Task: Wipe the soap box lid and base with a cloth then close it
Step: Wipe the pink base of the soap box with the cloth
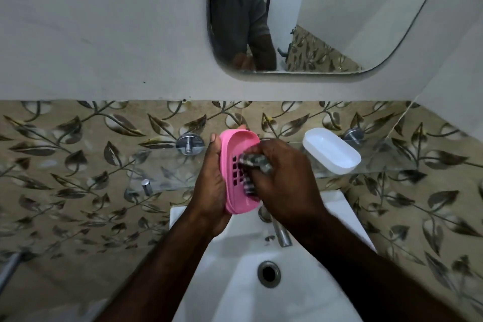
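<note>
My left hand (209, 185) grips the pink soap box base (236, 146), an oval tray with drain slots, held tilted above the basin with its hollow facing right. My right hand (285, 175) is closed on a dark patterned cloth (254, 162) and presses it into the inside of the pink base. The cloth covers part of the slots. The white soap box lid (330, 150) lies open side up on the glass shelf (167, 165), to the right of my hands and apart from them.
A white washbasin (235, 282) with a drain (268, 274) and a metal tap (281, 232) sits below my hands. Chrome shelf brackets (189, 144) hold the shelf to the leaf-patterned tiles. A mirror (326, 13) hangs above, reflecting a person.
</note>
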`<state>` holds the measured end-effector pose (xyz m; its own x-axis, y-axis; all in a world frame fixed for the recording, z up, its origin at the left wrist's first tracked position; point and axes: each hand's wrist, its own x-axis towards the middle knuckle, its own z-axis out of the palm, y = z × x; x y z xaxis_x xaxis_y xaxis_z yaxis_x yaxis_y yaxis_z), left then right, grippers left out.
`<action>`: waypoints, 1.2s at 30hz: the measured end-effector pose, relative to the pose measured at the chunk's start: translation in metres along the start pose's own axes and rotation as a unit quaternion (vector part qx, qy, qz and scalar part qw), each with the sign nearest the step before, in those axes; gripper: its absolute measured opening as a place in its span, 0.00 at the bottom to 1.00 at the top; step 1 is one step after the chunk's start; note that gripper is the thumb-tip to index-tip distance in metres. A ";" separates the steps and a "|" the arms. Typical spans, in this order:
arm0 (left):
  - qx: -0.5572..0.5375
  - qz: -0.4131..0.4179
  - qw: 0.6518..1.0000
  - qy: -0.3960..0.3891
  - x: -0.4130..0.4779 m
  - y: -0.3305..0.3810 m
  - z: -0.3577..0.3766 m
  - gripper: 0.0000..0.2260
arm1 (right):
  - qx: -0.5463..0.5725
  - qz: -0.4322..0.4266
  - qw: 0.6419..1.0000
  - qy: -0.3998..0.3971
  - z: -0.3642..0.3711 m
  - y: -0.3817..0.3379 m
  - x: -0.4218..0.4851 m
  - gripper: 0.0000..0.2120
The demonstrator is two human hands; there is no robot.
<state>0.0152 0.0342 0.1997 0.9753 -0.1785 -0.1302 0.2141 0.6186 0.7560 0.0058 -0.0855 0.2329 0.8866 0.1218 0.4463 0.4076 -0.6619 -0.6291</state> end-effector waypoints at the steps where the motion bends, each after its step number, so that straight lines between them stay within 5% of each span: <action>1: -0.001 0.004 1.000 -0.005 -0.001 -0.001 0.003 0.30 | -0.008 -0.007 0.999 0.037 -0.002 -0.002 0.006 0.09; 4: -0.029 0.003 1.000 -0.013 -0.002 -0.001 0.008 0.28 | 0.017 -0.019 0.997 0.071 -0.003 -0.010 0.007 0.10; 8: -0.077 -0.020 0.997 0.012 -0.001 0.002 -0.006 0.33 | -0.037 -0.110 0.993 -0.036 0.003 -0.008 -0.016 0.11; 11: -0.072 -0.041 0.996 0.025 -0.004 -0.005 -0.008 0.34 | -0.008 -0.069 0.992 -0.105 -0.005 -0.003 -0.011 0.13; 15: -0.045 -0.013 0.999 -0.012 -0.005 -0.006 0.002 0.31 | 0.045 0.015 0.999 0.001 -0.009 -0.007 0.008 0.10; 18: -0.035 -0.009 0.999 -0.018 -0.002 -0.001 0.007 0.29 | 0.054 -0.017 0.998 0.036 -0.004 -0.012 0.009 0.11; 23: -0.029 -0.027 0.999 0.003 0.006 0.011 -0.010 0.37 | 0.004 -0.164 0.978 -0.128 -0.002 0.000 -0.015 0.15; 26: -0.034 -0.049 0.998 0.014 0.008 0.003 -0.012 0.37 | -0.105 -0.169 0.962 -0.186 -0.013 0.009 -0.006 0.15; 32: -0.014 -0.025 0.999 -0.024 0.007 -0.002 0.000 0.30 | -0.145 -0.166 0.975 -0.009 -0.021 0.003 0.012 0.12; 36: -0.004 0.001 1.000 0.009 0.008 -0.001 0.003 0.30 | -0.202 -0.147 0.968 -0.005 -0.013 0.002 0.009 0.08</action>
<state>0.0225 0.0298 0.1995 0.9764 -0.1642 -0.1399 0.2128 0.6250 0.7511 0.0119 -0.0955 0.2436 0.7481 0.3544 0.5610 0.5251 -0.8330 -0.1740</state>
